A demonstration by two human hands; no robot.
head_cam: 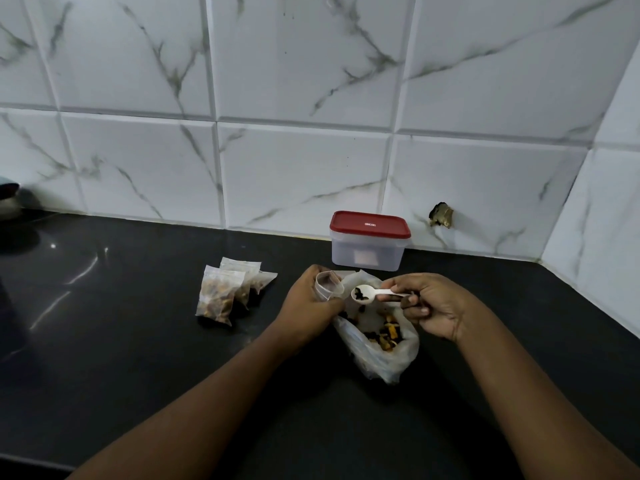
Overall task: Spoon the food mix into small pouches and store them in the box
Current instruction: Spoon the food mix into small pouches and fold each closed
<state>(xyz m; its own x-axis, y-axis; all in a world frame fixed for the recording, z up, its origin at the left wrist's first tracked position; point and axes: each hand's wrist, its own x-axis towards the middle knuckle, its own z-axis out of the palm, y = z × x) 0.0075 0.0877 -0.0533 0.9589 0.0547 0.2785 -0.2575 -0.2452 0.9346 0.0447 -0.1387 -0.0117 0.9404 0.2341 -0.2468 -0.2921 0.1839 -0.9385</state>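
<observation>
My left hand (308, 306) grips a small clear pouch (327, 285) with its mouth held open toward the right. My right hand (427, 304) pinches the handle of a white plastic spoon (370, 293); its bowl carries a few dark pieces and hovers just right of the pouch mouth. Under both hands lies an open plastic bag of food mix (379, 336) with dark and orange bits. Three filled pouches (228, 289) lie in a pile to the left. A clear box with a red lid (370, 241), shut, stands against the wall behind the hands.
The black counter (145, 341) meets a white marbled tile wall (304, 168) at the back and on the right. A dark round object (8, 202) sits at the far left edge. A broken hole (441, 214) marks the wall right of the box.
</observation>
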